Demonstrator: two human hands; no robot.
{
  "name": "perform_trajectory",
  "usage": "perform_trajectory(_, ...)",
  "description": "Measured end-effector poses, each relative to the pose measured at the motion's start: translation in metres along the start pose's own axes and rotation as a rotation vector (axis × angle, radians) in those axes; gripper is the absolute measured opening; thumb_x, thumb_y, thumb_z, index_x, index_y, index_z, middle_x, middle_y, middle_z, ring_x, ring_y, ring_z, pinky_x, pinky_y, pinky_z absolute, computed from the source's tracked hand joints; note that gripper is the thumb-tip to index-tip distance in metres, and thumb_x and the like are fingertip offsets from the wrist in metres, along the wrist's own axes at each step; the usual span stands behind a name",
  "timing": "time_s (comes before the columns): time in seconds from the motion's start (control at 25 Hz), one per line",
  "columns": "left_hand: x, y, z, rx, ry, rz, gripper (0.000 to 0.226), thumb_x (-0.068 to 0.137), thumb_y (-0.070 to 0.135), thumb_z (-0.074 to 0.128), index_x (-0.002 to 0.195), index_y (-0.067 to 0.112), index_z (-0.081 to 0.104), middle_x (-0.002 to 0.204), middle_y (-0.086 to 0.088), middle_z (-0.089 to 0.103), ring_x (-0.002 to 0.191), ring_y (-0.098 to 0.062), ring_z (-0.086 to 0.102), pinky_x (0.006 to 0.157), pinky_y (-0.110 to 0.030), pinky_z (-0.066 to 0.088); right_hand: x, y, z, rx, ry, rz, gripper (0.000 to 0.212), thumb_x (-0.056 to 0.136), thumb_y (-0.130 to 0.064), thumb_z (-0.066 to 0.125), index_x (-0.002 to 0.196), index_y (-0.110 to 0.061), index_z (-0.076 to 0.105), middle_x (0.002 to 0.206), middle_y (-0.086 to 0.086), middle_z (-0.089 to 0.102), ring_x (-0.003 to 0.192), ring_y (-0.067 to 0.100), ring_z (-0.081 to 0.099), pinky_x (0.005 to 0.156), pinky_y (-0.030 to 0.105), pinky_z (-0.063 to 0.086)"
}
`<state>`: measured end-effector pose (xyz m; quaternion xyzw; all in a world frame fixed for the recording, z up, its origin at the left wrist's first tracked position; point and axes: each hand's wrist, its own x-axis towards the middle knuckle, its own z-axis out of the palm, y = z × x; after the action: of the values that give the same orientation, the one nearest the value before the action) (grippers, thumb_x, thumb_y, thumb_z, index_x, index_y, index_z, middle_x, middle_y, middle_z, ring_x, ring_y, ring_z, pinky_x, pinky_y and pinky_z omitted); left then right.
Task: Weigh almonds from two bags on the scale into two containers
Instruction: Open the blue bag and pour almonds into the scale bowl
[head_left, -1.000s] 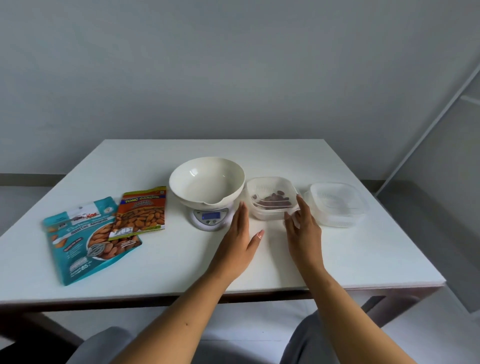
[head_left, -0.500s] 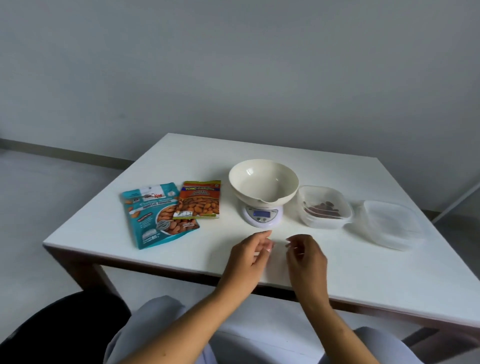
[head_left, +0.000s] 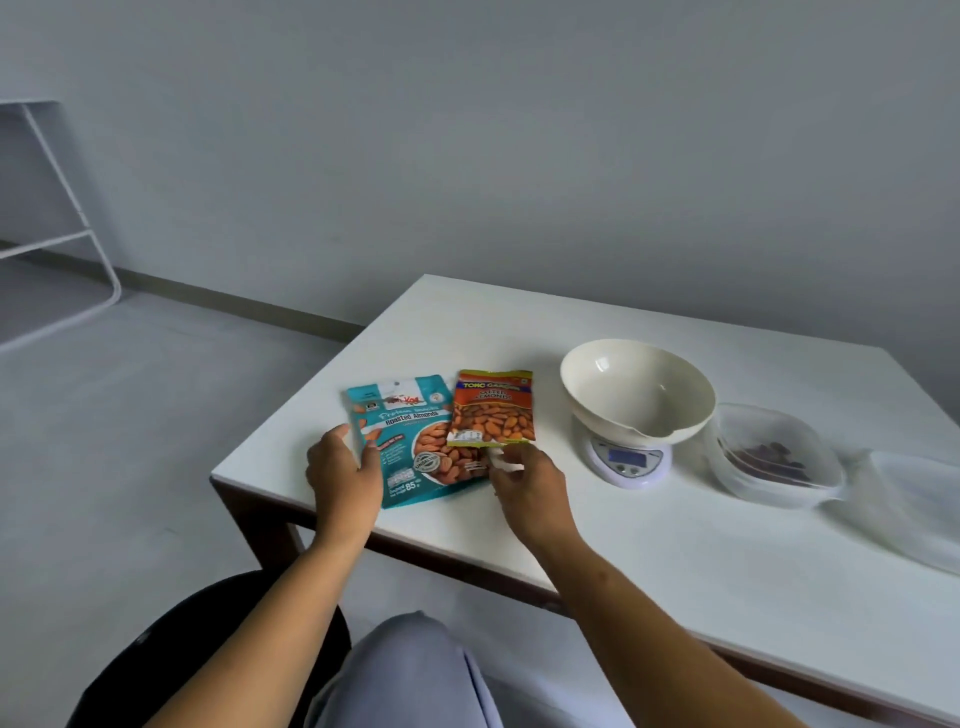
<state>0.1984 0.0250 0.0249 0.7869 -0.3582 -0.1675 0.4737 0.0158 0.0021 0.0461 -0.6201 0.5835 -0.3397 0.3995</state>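
2 almond bags flat, overlapping

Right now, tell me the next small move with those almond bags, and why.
Probably close the left hand on the teal bag and lift it toward the scale bowl. That hand already rests at the bag's left edge, the right hand is at its lower right corner, the bowl looks empty, and one container already holds almonds.

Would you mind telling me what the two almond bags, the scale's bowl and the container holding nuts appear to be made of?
Teal bag and orange bag: likely printed plastic film, glossy, lying flat and thin. Bowl: probably cream moulded plastic, smooth, with soft highlights; ceramic can't be excluded. Container: clear, slightly frosted plastic; the dark nuts show through its wall.
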Motion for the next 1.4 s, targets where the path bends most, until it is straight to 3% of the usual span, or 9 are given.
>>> perform_trajectory(0.16, 0.011, 0.010, 0.000, -0.208, -0.036, -0.168, 0.045, 0.097, 0.018, 0.050, 0.137, 0.003, 0.037, 0.123, -0.014, 0.063, 0.105, -0.034, 0.065, 0.082, -0.037, 0.053, 0.011, -0.008, 0.014, 0.022, -0.030, 0.100, 0.027, 0.094, -0.016, 0.053, 0.119, -0.007, 0.058, 0.118, 0.012, 0.064, 0.098, 0.024, 0.063, 0.086, 0.036, 0.057)
perform_trajectory(0.28, 0.019, -0.003, -0.003, -0.213, -0.079, -0.147, 0.013, 0.095, 0.019, 0.054, 0.101, 0.012, 0.063, 0.106, -0.013, 0.072, 0.087, -0.030, 0.071, 0.078, -0.042, 0.058, 0.012, -0.013, 0.018, -0.010, -0.134, 0.089, 0.029, 0.094, -0.016, 0.054, 0.121, -0.006, 0.058, 0.115, 0.012, 0.064, 0.098, 0.025, 0.065, 0.074, 0.027, 0.056)
perform_trajectory(0.4, 0.018, -0.014, -0.022, -0.317, -0.044, -0.155, 0.012, 0.095, 0.020, 0.055, 0.091, 0.017, 0.067, 0.094, -0.011, 0.075, 0.078, -0.026, 0.072, 0.078, -0.045, 0.060, 0.012, -0.017, 0.015, -0.067, -0.231, 0.005, 0.024, 0.093, -0.013, 0.054, 0.113, -0.004, 0.063, 0.106, 0.014, 0.068, 0.086, 0.022, 0.066, 0.065, 0.021, 0.052)
perform_trajectory(0.56, 0.013, -0.014, -0.049, -0.384, 0.048, -0.052, 0.018, 0.096, 0.026, 0.054, 0.082, 0.025, 0.065, 0.090, -0.007, 0.074, 0.078, -0.026, 0.073, 0.073, -0.042, 0.059, 0.010, -0.025, 0.008, -0.027, -0.236, -0.140, 0.017, 0.095, -0.014, 0.053, 0.103, -0.004, 0.065, 0.098, 0.012, 0.070, 0.075, 0.015, 0.066, 0.061, 0.016, 0.051)
perform_trajectory(0.76, -0.009, 0.014, -0.054, -0.281, -0.075, 0.100, 0.024, 0.093, 0.037, 0.056, 0.080, 0.021, 0.069, 0.078, 0.001, 0.077, 0.069, -0.018, 0.074, 0.064, -0.040, 0.060, 0.025, -0.048, -0.024, -0.034, 0.058, -0.341, 0.034, 0.092, -0.030, 0.057, 0.120, -0.012, 0.053, 0.126, 0.005, 0.052, 0.108, 0.018, 0.057, 0.082, 0.032, 0.057)
perform_trajectory(0.92, -0.028, 0.032, -0.044, -0.230, -0.192, 0.204, 0.025, 0.094, 0.028, 0.056, 0.077, 0.013, 0.067, 0.074, 0.000, 0.076, 0.065, -0.015, 0.073, 0.060, -0.041, 0.058, 0.023, -0.074, -0.056, -0.012, -0.124, -0.265, 0.039, 0.090, -0.039, 0.057, 0.124, -0.022, 0.051, 0.127, -0.003, 0.058, 0.107, 0.020, 0.063, 0.079, 0.043, 0.060)
perform_trajectory(1.08, -0.035, 0.036, -0.033, -0.227, -0.302, 0.238, 0.025, 0.094, 0.030, 0.057, 0.078, 0.014, 0.067, 0.073, -0.004, 0.076, 0.067, -0.021, 0.073, 0.061, -0.047, 0.057, 0.016, -0.072, -0.079, -0.052, -0.092, -0.317, 0.021, 0.092, -0.034, 0.057, 0.099, -0.015, 0.063, 0.108, -0.001, 0.071, 0.085, 0.022, 0.073, 0.072, 0.040, 0.062)
perform_trajectory(1.24, -0.042, 0.041, -0.023, -0.264, -0.348, 0.236, 0.033, 0.094, 0.034, 0.055, 0.078, 0.006, 0.065, 0.073, -0.010, 0.075, 0.069, -0.029, 0.072, 0.064, -0.048, 0.056, 0.009, -0.060, -0.088, 0.176, -0.011, -0.247, 0.022, 0.093, -0.036, 0.054, 0.089, -0.015, 0.058, 0.106, -0.002, 0.071, 0.082, 0.020, 0.074, 0.069, 0.040, 0.063)
perform_trajectory(1.4, -0.047, 0.044, -0.019, -0.336, -0.372, 0.158, 0.033, 0.095, 0.031, 0.055, 0.077, 0.005, 0.066, 0.072, -0.011, 0.075, 0.066, -0.025, 0.070, 0.064, -0.045, 0.055, 0.001, -0.051, -0.104, 0.276, -0.195, -0.205, 0.027, 0.095, -0.035, 0.050, 0.088, -0.010, 0.052, 0.098, 0.000, 0.073, 0.080, 0.017, 0.074, 0.066, 0.032, 0.062)
